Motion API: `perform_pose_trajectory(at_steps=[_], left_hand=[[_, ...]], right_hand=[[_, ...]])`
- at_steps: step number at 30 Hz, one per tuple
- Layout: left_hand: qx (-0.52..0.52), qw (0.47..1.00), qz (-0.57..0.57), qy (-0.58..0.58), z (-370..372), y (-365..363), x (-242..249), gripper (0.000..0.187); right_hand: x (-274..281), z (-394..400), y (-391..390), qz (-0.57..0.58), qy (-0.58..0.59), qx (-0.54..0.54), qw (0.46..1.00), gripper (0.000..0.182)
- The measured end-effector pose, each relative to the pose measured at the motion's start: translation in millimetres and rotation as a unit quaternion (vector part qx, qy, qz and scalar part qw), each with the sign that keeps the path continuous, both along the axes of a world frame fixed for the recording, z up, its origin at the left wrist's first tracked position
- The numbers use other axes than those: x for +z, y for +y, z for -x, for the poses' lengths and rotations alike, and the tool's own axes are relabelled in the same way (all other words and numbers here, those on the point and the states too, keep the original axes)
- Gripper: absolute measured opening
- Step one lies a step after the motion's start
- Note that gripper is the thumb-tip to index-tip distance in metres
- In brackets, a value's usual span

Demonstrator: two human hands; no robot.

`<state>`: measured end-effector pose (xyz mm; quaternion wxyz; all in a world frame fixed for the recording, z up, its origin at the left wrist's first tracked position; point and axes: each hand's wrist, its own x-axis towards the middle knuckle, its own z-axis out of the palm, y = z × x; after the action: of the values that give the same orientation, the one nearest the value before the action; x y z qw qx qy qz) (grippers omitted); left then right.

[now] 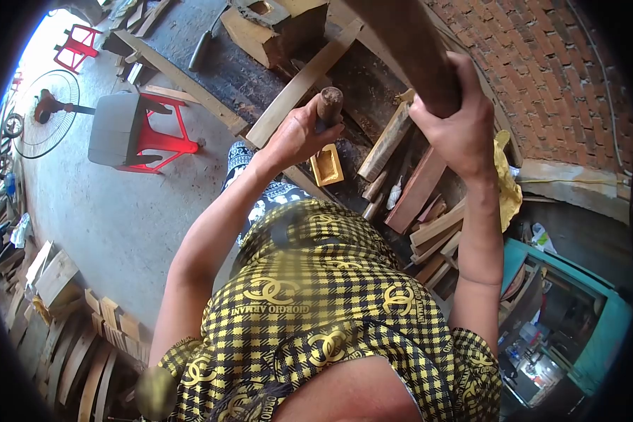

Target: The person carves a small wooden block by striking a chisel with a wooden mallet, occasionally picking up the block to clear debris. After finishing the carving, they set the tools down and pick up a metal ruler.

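Note:
My left hand (304, 135) is closed around the upright round wooden handle (330, 104) of what looks like a chisel, its top end worn. The lower end of that tool is hidden behind my fingers. Close to this hand, a long pale wooden board (295, 88) lies across the bench. Up on the right, my right hand (461, 112) grips a thick dark wooden club (408, 49), which runs out of the top of the view. Just below my left hand is a small yellow tray (327, 166).
Wood blocks (387, 144) and a reddish plank (416, 188) lie on the dark workbench (221, 81). A large block (260, 35) stands at the back. A brick wall (548, 77) borders the right side. On the left are a red stool (165, 144) and a fan (48, 112).

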<state>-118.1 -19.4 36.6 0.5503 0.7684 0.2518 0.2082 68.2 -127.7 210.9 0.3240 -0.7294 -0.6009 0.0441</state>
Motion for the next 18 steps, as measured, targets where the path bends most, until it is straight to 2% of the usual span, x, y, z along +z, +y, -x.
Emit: perform_pose_trajectory(at_steps=[1, 4, 8, 14, 18], left_hand=[[0.001, 1.0, 0.0, -0.001, 0.3, 0.3, 2.2, 0.035], [0.018, 0.999, 0.031, -0.009, 3.1, 2.9, 12.6, 0.027], [0.026, 1.0, -0.003, 0.0, 2.8, 7.1, 15.2, 0.026], [0.022, 0.999, -0.025, -0.005, 2.0, 5.8, 7.3, 0.025], [0.018, 0.999, -0.026, -0.002, 2.8, 6.3, 6.9, 0.025]], right_hand=[[2.1, 0.4, -0.8, -0.033, 0.003, 0.002, 0.999, 0.049], [1.5, 4.9, -4.2, -0.013, 0.027, -0.008, 1.0, 0.049], [-13.4, 6.1, -6.5, -0.023, 0.038, 0.013, 0.999, 0.044], [-23.5, 3.7, -11.5, -0.001, 0.065, 0.001, 0.998, 0.046], [-25.9, 3.2, -9.8, 0.0, 0.032, 0.008, 0.999, 0.052]])
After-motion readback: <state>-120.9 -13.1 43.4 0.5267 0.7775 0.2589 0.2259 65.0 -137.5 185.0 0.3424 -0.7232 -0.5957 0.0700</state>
